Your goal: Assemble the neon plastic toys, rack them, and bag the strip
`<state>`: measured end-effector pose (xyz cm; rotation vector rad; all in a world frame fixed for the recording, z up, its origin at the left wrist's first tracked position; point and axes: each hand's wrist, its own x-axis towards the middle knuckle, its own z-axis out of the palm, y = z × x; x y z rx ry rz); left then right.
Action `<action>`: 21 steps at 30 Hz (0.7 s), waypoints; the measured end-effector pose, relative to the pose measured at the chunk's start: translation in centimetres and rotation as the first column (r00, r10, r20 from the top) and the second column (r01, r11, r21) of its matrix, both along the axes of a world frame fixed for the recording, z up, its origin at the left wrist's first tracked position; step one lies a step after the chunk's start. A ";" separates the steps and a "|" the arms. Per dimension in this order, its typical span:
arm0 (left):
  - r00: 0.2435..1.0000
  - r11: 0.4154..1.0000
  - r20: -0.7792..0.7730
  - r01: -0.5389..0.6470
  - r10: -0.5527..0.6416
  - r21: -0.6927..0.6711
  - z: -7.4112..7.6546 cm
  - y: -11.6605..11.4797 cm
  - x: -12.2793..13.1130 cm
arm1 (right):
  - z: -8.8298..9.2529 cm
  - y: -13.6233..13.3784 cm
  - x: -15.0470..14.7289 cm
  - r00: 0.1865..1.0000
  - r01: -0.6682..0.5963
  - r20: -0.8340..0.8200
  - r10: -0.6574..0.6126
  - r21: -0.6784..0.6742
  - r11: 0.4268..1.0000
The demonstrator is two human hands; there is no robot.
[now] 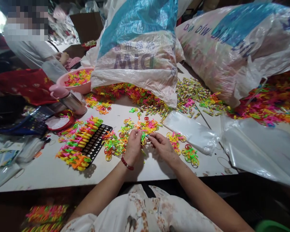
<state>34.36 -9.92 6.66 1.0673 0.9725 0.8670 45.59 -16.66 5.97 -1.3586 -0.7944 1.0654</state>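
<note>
My left hand [133, 145], with a red bead bracelet at the wrist, pinches a small bright green plastic toy piece [143, 138] over the middle of the table. Close beside it on the right, my right hand [163, 147] has thumb and forefinger closed on a small printed tube [147, 136]. The tube's tip is at the green piece; whether they touch I cannot tell. Under and around both hands lie loose toy pieces [113, 145] in yellow, green, pink and orange. To the left, a black grid rack [96, 141] carries rows of similar coloured pieces.
Large woven sacks [135, 48] stand at the back, with small printed tubes [190, 88] heaped between them. Clear plastic bags [258, 145] lie to the right. A pink basin [74, 88] and a tumbler [71, 101] stand left. Another person [31, 54] sits at the far left.
</note>
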 end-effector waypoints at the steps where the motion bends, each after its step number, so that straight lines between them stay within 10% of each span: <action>1: 1.000 1.000 -0.026 0.002 -0.001 0.028 0.0 0.0 -0.1 | 0.1 0.0 -0.1 1.000 -0.005 -0.014 0.005 0.007 1.000; 13: 0.984 0.987 -0.176 0.037 -0.008 0.158 0.7 -0.5 -0.3 | 0.5 -0.6 -0.1 0.962 -0.062 -0.268 0.059 -0.002 0.998; 21: 0.938 0.959 -0.341 0.034 0.067 0.282 1.6 -0.5 -0.5 | 0.8 -1.2 -0.3 0.969 0.003 0.245 -0.040 0.150 0.989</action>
